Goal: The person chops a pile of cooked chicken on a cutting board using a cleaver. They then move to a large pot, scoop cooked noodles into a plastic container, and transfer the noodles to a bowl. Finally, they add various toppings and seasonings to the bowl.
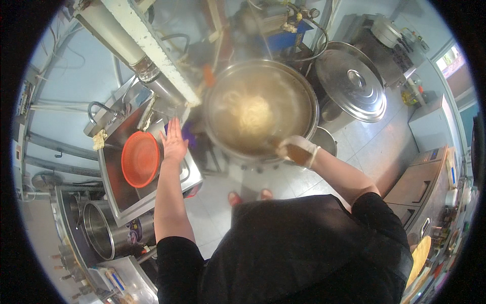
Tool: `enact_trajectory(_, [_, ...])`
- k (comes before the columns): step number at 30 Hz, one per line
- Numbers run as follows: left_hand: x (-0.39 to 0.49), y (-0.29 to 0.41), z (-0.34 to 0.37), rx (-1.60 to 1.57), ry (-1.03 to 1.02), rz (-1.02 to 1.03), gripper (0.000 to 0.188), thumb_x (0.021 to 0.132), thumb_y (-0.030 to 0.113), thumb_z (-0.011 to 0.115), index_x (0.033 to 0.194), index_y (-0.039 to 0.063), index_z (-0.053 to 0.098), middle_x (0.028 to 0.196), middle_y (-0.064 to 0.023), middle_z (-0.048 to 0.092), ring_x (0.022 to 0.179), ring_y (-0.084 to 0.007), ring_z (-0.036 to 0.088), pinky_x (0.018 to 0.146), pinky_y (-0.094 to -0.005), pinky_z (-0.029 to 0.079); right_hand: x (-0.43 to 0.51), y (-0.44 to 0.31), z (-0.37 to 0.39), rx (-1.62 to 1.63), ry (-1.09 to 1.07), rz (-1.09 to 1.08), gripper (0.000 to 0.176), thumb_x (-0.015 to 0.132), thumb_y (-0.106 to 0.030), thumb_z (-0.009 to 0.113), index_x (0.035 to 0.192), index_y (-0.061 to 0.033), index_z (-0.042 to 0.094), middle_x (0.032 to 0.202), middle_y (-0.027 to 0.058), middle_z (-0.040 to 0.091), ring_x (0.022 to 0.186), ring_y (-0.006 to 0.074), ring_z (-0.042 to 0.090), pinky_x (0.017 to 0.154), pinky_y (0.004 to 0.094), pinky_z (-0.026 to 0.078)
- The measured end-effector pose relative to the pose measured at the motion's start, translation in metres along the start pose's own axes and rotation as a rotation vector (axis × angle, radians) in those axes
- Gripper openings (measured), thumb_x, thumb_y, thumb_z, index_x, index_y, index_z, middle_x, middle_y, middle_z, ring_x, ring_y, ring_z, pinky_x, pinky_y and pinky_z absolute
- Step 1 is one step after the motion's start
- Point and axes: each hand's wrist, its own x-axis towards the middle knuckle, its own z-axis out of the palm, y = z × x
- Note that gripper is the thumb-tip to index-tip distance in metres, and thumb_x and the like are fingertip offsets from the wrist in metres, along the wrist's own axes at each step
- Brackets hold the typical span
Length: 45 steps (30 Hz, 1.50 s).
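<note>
A large round metal pot (262, 110), full of cloudy, bubbling liquid, stands before me with steam over it. My right hand (298, 149), in a light work glove, is at the pot's near right rim; it is blurred, and a brownish shape lies against it, so what it holds is unclear. Bare and spread, my left hand (174, 141) rests with its palm down over the sink's right edge. To its left, an orange plastic basket (140, 159) sits in the stainless steel sink (114, 182). Something purple (188, 133) shows just right of the left fingers.
A tall pot with a steel lid (351, 85) stands right of the large pot, near a smaller pot (326, 140). A painted beam (152, 49) and a faucet (102, 108) are at upper left. An empty steel pot (98, 230) lies lower left; drawers (414, 186) line the right.
</note>
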Motion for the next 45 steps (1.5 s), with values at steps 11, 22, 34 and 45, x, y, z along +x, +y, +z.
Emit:
enact_trajectory(11, [0.0, -0.001, 0.003, -0.001, -0.019, -0.002, 0.1, 0.088, 0.028, 0.066, 0.157, 0.009, -0.003, 0.165, -0.0039, 0.003, 0.153, -0.0209, 0.003, 0.12, -0.0602, 0.004, 0.049, 0.047, -0.005, 0.564, -0.141, -0.027, 0.025, 0.094, -0.009, 0.051, 0.107, 0.0123, 0.054, 0.08, 0.0032, 0.055, 0.064, 0.0085, 0.052, 0.053, 0.0205, 0.046])
enact_trajectory(22, [-0.006, -0.001, 0.013, -0.192, 0.077, -0.027, 0.09, 0.089, 0.023, 0.065, 0.157, 0.007, 0.008, 0.165, -0.0085, 0.006, 0.153, -0.0268, 0.003, 0.119, -0.0612, 0.002, -0.034, 0.086, -0.056, 0.591, -0.312, 0.181, 0.019, 0.094, -0.008, 0.055, 0.108, 0.004, 0.051, 0.077, -0.0022, 0.046, 0.063, 0.0075, 0.045, 0.054, 0.0204, 0.038])
enact_trajectory(34, [-0.174, -0.005, 0.111, -0.536, 0.309, 0.075, 0.046, 0.09, 0.012, 0.065, 0.134, 0.005, 0.056, 0.146, -0.0217, 0.045, 0.138, -0.0404, 0.039, 0.114, -0.0456, 0.031, 0.067, 0.044, -0.022, 0.849, -0.317, 0.124, 0.017, 0.095, -0.012, 0.05, 0.082, -0.0026, 0.055, 0.077, 0.005, 0.055, 0.07, 0.0138, 0.057, 0.063, 0.0225, 0.047])
enact_trajectory(45, [-0.565, -0.143, 0.156, -1.022, 0.358, -0.987, 0.039, 0.099, 0.015, 0.056, 0.133, -0.002, 0.055, 0.138, -0.0174, 0.056, 0.127, -0.0281, 0.054, 0.108, -0.0379, 0.04, 0.005, 0.176, 0.009, -0.166, 0.215, -0.515, 0.025, 0.1, -0.029, 0.055, 0.098, -0.0053, 0.06, 0.086, -0.0015, 0.052, 0.078, 0.0106, 0.05, 0.068, 0.0275, 0.042])
